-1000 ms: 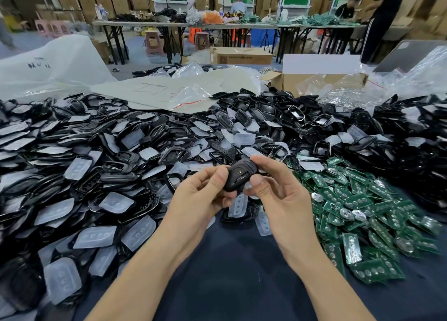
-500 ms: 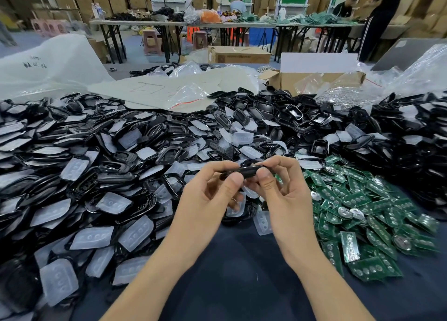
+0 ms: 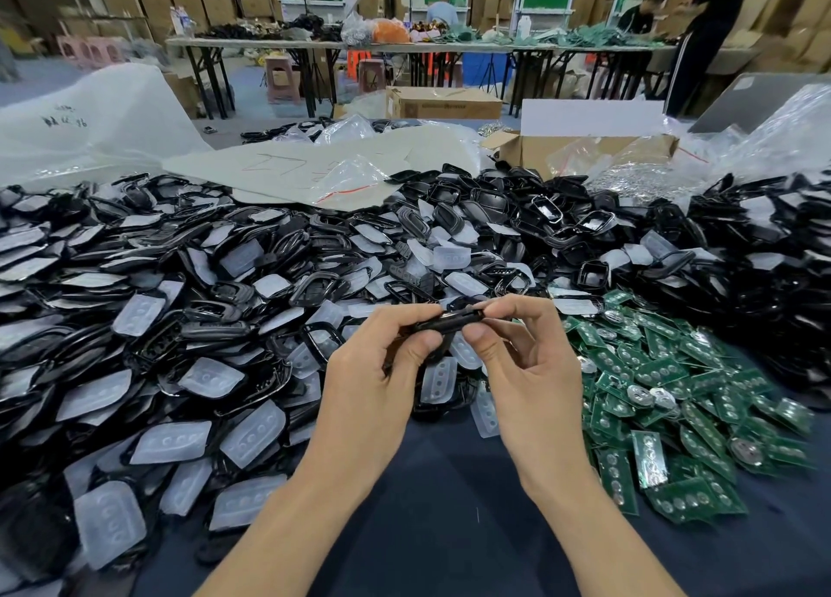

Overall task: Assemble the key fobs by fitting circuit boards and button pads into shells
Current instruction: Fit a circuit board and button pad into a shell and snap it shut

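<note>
Both hands pinch one fob [image 3: 452, 320] by its ends. L hand [image 3: 368, 371] has thumb under and forefinger over the 9 o'clock end; R hand [image 3: 533, 371] does the same at the 3 o'clock end. Grip is narrow, fingertips only, w/ the other fingers curled loose below. Fob sits mid-frame, held up over the cloth [image 3: 449, 506], touching nothing but fingers.

Change: 1 s ago the fob was tilted w/ its broad face toward the camera. By 0.5 s ago it had been rolled edge-on, and it's edge-on now, lying level, a thin black sliver. Hands have hardly moved otherwise.

Meaning, prob: the parts are already inside and this is the squeeze or seam check, i.e. the closing step for this unit, nearly done. Can't tell if the halves are fully snapped; the seam is too small to read.

Outward from the fob:
- Clear pads [image 3: 171, 441] lie just below at 6 o'clock and spread wide thru 7–9.
- Black shells [image 3: 314, 288] are heaped from 9 thru 1 o'clock.
- Green boards [image 3: 661, 371] are piled at 4 o'clock, near the R wrist.
- An open box [image 3: 530, 151] stands far back at 1 o'clock.

All three piles are big, so many units are prob still to go.
</note>
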The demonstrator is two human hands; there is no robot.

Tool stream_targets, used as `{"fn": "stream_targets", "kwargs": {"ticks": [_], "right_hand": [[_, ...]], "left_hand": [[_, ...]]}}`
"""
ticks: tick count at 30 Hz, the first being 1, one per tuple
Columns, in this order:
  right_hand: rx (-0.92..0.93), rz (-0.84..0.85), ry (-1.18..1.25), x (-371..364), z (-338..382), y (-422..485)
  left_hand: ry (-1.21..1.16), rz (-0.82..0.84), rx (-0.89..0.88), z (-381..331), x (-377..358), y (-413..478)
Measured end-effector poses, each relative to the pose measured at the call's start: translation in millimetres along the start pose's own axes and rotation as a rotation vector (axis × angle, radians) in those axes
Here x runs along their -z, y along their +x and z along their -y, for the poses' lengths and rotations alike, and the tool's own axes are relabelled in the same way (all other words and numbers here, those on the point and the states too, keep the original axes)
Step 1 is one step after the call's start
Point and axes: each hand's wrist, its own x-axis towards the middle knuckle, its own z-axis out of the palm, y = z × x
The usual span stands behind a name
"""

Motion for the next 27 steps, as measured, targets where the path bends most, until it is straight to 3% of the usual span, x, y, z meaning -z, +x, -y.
{"fn": "stream_targets", "kwargs": {"ticks": [27], "right_hand": [[-0.059, 0.043, -0.121, -1.0, -4.5, -3.0]], "left_hand": [[0.159, -0.08, 0.002, 3.5, 1.9, -1.9]]}}
